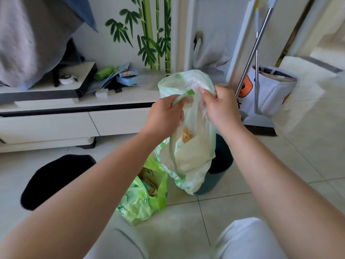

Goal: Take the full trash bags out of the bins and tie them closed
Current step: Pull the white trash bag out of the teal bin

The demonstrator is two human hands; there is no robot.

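Note:
A pale white-green trash bag [190, 156] hangs lifted in front of me, with yellowish rubbish showing through it. My left hand [164, 116] grips its green drawstring, and my right hand [218, 107] pinches the bag's upper rim. The bag's mouth stands partly open above my hands. Behind and below the bag sits a dark teal bin [222, 165], mostly hidden. A second, bright green trash bag [143, 199] lies on the floor by my left forearm, open at the top with paper scraps inside.
A black bin [54, 180] stands on the tiled floor at the left. A low white TV cabinet [74, 120] runs along the wall. A broom [259, 124] and a white fabric basket [270, 88] stand at the right. My knees [242, 238] are at the bottom.

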